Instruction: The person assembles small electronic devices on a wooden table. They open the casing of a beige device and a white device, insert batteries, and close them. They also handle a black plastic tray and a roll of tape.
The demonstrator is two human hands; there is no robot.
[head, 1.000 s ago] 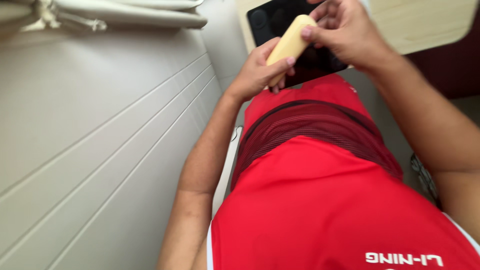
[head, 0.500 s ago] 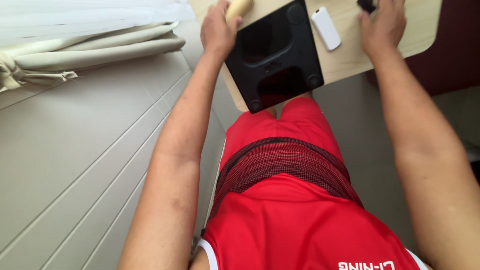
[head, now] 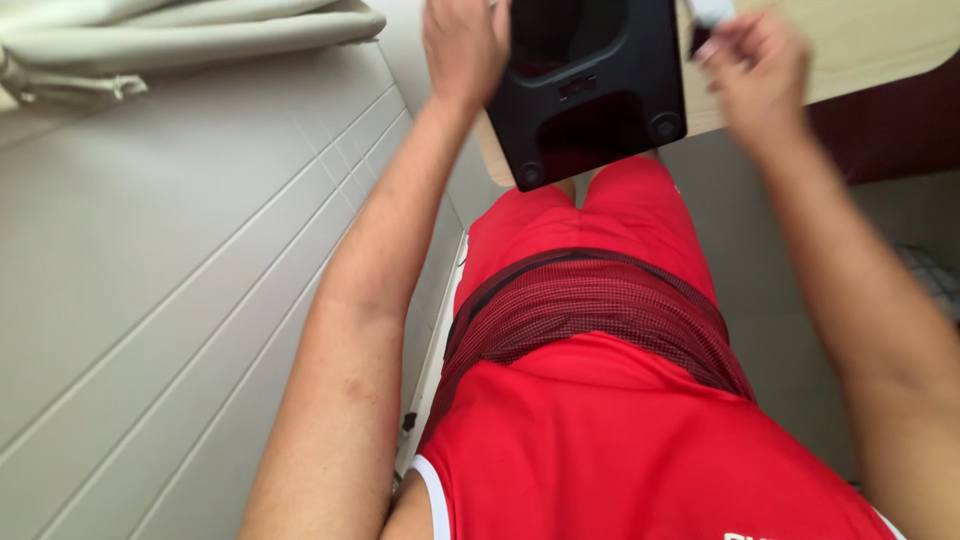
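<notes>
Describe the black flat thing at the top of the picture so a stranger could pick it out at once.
Start at the pale wooden table along the top edge, above the person's red shorts. On its near edge lies the black device, a flat, roughly square slab between the left hand and the right hand. Its dark glossy surface and small round marks at the near corners set it apart from the small white object beside it.

Hands: two, left hand and right hand. Black square tray: one, overhanging the desk's near edge. Small white object: one, by the tray's right side. Folded pale curtain: one
</notes>
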